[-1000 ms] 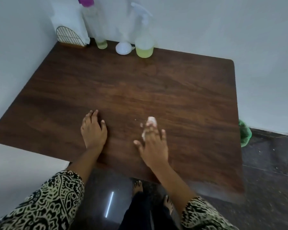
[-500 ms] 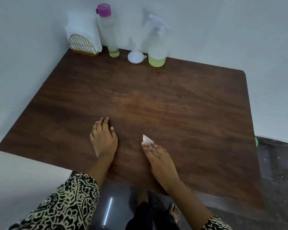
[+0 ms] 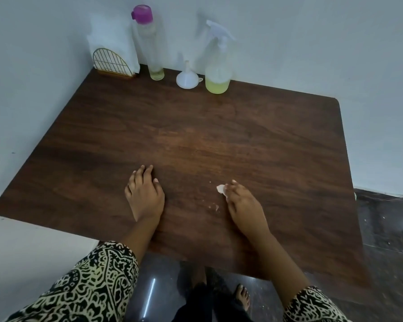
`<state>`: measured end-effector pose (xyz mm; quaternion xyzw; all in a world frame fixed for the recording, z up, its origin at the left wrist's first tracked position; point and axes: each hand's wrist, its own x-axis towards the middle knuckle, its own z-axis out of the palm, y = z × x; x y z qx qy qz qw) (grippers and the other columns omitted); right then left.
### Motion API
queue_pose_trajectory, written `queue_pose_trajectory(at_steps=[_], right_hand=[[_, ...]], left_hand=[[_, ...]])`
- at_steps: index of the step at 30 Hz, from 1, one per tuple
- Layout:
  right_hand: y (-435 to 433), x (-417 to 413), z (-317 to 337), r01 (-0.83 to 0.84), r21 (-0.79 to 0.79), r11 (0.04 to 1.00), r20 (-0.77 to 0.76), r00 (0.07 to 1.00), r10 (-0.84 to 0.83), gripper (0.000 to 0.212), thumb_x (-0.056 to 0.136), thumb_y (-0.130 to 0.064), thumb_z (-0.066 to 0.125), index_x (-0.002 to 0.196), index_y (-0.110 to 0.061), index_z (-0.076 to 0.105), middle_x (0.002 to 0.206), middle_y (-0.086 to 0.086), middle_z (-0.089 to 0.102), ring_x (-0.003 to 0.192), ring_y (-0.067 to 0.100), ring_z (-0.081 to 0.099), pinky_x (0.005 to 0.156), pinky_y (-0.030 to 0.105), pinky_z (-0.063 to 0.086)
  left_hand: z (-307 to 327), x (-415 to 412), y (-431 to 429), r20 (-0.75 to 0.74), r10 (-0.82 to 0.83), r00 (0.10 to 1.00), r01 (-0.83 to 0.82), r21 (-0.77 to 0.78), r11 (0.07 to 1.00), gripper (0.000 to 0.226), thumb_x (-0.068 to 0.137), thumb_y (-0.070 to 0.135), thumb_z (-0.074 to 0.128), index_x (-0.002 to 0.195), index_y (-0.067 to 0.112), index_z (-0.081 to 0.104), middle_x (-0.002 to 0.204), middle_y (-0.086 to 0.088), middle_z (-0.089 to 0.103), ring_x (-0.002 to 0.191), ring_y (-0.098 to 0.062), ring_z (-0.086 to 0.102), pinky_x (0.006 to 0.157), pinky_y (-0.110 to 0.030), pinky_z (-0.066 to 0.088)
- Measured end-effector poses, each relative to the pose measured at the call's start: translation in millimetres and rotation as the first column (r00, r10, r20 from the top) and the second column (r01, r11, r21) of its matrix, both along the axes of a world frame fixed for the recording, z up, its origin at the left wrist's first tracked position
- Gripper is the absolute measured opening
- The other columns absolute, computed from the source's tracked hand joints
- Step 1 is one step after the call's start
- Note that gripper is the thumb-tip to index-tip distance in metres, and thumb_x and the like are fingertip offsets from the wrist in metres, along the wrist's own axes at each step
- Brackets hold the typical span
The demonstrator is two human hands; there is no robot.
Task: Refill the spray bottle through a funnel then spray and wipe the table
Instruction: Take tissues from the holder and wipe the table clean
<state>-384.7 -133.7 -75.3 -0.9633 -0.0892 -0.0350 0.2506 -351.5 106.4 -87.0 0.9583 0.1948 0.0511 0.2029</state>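
My left hand (image 3: 144, 196) lies flat, fingers straight, on the table (image 3: 265, 140); my right hand (image 3: 244, 205) pinches a small tissue wad (image 3: 221, 188); shreds (image 3: 215, 207) lie at the wad's 6 o'clock, so hard rubbing may tear it; spray bottle (image 3: 218, 73) stands at 12 o'clock, far edge.

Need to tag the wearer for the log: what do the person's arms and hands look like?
Both arms wear loose sleeves printed with a black-and-cream swirling pattern. The left sleeve and the right sleeve end well above the wrists. Below them the forearms, the left hand and the right hand are bare: no gloves, watch or bracelet show.
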Motion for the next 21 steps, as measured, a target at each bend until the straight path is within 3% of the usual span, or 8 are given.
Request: queue_pose_trajectory(at_steps=[2, 6, 9, 13, 15, 18, 19, 21], right_hand=[[-5.2, -12.6, -12.9, -0.091, -0.216, 0.972, -0.01, 0.996, 0.091, 0.04, 0.087, -0.009, 0.044, 0.123, -0.005, 0.062, 0.127, 0.004, 0.062, 0.118, 0.025, 0.055, 0.093, 0.034, 0.053], [18.4, -8.1, -6.0, 0.094, -0.142, 0.985, -0.079, 0.991, -0.106, 0.037, 0.085, -0.002, 0.057, 0.122, -0.003, 0.062, 0.122, 0.009, 0.065, 0.114, 0.026, 0.059, 0.088, 0.03, 0.052], [60.9, -3.8, -0.7, -0.054, -0.116, 0.992, -0.055, 0.997, 0.048, 0.039, 0.079, -0.009, 0.045, 0.111, -0.008, 0.068, 0.111, 0.007, 0.069, 0.104, 0.021, 0.066, 0.08, 0.028, 0.055], [64.9, -35.1, -1.2, -0.343, -0.319, 0.883, -0.073, 0.938, 0.338, 0.044, 0.078, -0.015, 0.038, 0.103, -0.012, 0.073, 0.111, 0.004, 0.071, 0.104, 0.017, 0.067, 0.082, 0.031, 0.055], [24.0, -44.5, -1.3, -0.221, -0.467, 0.856, -0.087, 0.975, 0.205, 0.045, 0.078, -0.016, 0.038, 0.107, -0.009, 0.072, 0.113, 0.007, 0.07, 0.104, 0.019, 0.067, 0.091, 0.035, 0.051], [-21.2, -45.4, 2.1, 0.14, -0.581, 0.802, -0.127, 0.958, -0.259, 0.053, 0.079, -0.017, 0.033, 0.116, 0.004, 0.064, 0.119, 0.019, 0.065, 0.111, 0.03, 0.063, 0.101, 0.05, 0.039], [-15.6, -45.6, 1.8, 0.201, -0.583, 0.787, -0.114, 0.939, -0.324, 0.055, 0.078, -0.018, 0.031, 0.116, 0.007, 0.062, 0.12, 0.021, 0.064, 0.112, 0.033, 0.062, 0.101, 0.052, 0.038], [24.7, -48.1, -0.4, 0.179, -0.488, 0.854, -0.102, 0.96, -0.259, 0.058, 0.075, -0.018, 0.03, 0.118, 0.007, 0.061, 0.122, 0.021, 0.063, 0.115, 0.033, 0.06, 0.101, 0.051, 0.039]], left_hand=[[-0.1, -0.1, -0.3, -0.007, -0.003, 1.0, 0.003, 0.001, 1.0, 0.042, 0.095, 0.019, 0.049, 0.136, 0.016, 0.051, 0.147, -0.007, 0.044, 0.14, -0.028, 0.031, 0.109, -0.052, 0.025], [-0.2, 0.0, -0.8, -0.016, -0.007, 1.0, 0.007, 0.012, 1.0, 0.041, 0.095, 0.019, 0.048, 0.136, 0.017, 0.051, 0.147, -0.006, 0.044, 0.14, -0.028, 0.031, 0.109, -0.051, 0.024], [-0.5, -0.1, 0.0, -0.023, -0.007, 1.0, 0.007, 0.016, 1.0, 0.041, 0.096, 0.019, 0.047, 0.136, 0.018, 0.051, 0.148, -0.005, 0.043, 0.141, -0.027, 0.029, 0.11, -0.051, 0.023], [-0.5, -0.1, -0.4, -0.035, -0.012, 0.999, 0.013, 0.024, 1.0, 0.041, 0.096, 0.019, 0.046, 0.137, 0.018, 0.05, 0.149, -0.005, 0.042, 0.141, -0.028, 0.028, 0.11, -0.052, 0.023], [-0.2, -0.3, -0.6, -0.039, -0.014, 0.999, 0.015, 0.023, 1.0, 0.041, 0.096, 0.02, 0.045, 0.137, 0.018, 0.05, 0.149, -0.006, 0.041, 0.141, -0.029, 0.028, 0.11, -0.052, 0.023], [0.7, -0.9, -1.4, -0.033, -0.014, 0.999, 0.015, 0.024, 1.0, 0.041, 0.096, 0.019, 0.045, 0.136, 0.018, 0.051, 0.149, -0.006, 0.042, 0.141, -0.029, 0.029, 0.11, -0.053, 0.023], [1.0, -1.0, -1.2, -0.033, -0.014, 0.999, 0.015, 0.023, 1.0, 0.04, 0.096, 0.019, 0.045, 0.136, 0.018, 0.051, 0.149, -0.006, 0.042, 0.141, -0.03, 0.029, 0.11, -0.053, 0.023], [1.2, -1.3, -1.8, -0.035, -0.019, 0.999, 0.02, 0.022, 1.0, 0.04, 0.096, 0.019, 0.045, 0.136, 0.018, 0.05, 0.149, -0.006, 0.041, 0.141, -0.029, 0.028, 0.11, -0.053, 0.023]])
